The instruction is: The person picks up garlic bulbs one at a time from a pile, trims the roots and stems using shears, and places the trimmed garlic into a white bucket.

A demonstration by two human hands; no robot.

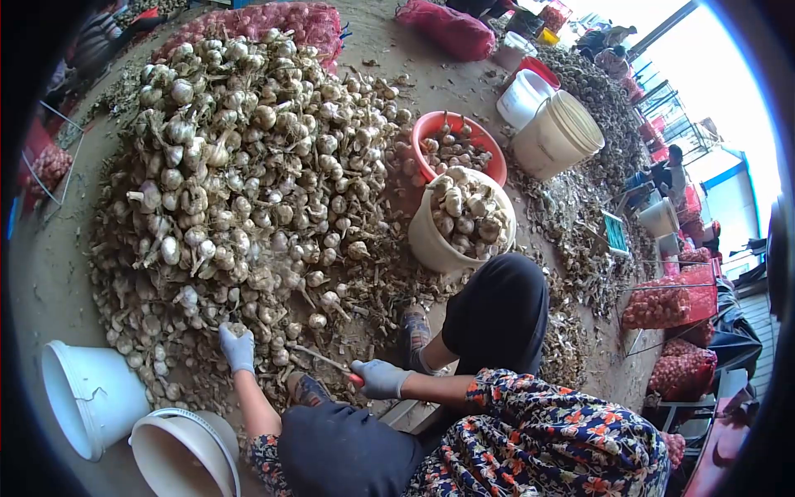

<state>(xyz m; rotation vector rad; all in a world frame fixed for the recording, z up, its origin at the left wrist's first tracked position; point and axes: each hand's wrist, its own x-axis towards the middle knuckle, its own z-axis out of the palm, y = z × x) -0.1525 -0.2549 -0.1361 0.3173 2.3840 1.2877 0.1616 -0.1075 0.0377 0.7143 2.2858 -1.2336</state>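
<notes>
My left hand [238, 349], in a pale glove, is at the near edge of a large heap of garlic bulbs [248, 190], its fingers closed around a garlic bulb [236, 329]. My right hand [381, 379], gloved too, grips the red handle of a knife [327, 359]. The thin blade points left toward the heap, apart from the left hand. A cream bucket [432, 247] full of trimmed garlic bulbs stands beyond my right knee, and a red basin [426, 126] with more garlic is just behind it.
Two white buckets, one upright-tilted [116, 406] and one with a handle [170, 451], stand at my lower left. More buckets [546, 149], filled red mesh bags [675, 302] and other people [662, 174] are to the right. Dry peelings [571, 331] litter the floor.
</notes>
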